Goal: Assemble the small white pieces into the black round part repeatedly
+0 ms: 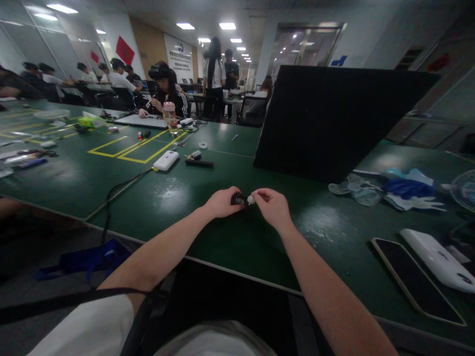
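My left hand is closed around a small black object just above the green table. My right hand pinches a small white piece that touches the black object's right end. Both hands meet at the middle of the table, close to its near edge. I cannot make out what the two small parts are.
A large black panel leans upright behind the hands. At the right lie a phone, a white power bank, blue and white gloves and clear plastic pieces. At the left lie another white power bank and a black cable. Other people sit at far tables.
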The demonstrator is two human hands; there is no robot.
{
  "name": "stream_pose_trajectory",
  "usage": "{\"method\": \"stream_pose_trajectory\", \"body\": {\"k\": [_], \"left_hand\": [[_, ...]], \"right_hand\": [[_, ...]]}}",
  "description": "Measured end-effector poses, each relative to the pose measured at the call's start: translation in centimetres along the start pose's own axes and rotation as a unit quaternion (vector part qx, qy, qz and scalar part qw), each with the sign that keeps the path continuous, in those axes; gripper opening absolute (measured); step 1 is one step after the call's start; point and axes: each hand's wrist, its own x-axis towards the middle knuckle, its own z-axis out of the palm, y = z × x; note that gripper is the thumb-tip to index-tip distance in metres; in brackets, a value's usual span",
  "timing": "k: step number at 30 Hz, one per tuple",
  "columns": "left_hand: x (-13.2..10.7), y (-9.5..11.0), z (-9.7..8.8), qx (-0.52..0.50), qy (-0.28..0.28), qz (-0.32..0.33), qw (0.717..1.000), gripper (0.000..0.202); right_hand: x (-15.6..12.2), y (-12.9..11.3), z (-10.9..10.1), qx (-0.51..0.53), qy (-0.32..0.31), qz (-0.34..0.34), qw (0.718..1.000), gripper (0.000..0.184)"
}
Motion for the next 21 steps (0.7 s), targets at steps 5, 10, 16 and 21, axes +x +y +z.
{"method": "stream_pose_trajectory", "body": {"k": [5,10,16,21], "left_hand": [[0.03,-0.03,-0.10,-0.007,-0.003,-0.007,1.000,0.048],[0.02,-0.23,0.05,-0.019,-0.003,-0.011,1.000,0.048],[0.16,-0.66,0.09,-0.025,0.005,-0.016,1.000,0.048],[0.19,-0.73,-0.27,-0.025,0.007,-0.021,0.999,0.048]], "right_hand": [[-0.07,0.06,0.44,-0.013,-0.022,0.009,1.000,0.018],[0.14,0.47,0.45,0.015,-0.013,0.011,1.000,0.018],[-0.06,0.46,0.68,-0.015,-0.048,-0.001,0.999,0.019],[-0.23,0.11,0.30,-0.091,-0.057,-0.035,0.994,0.019]]}}
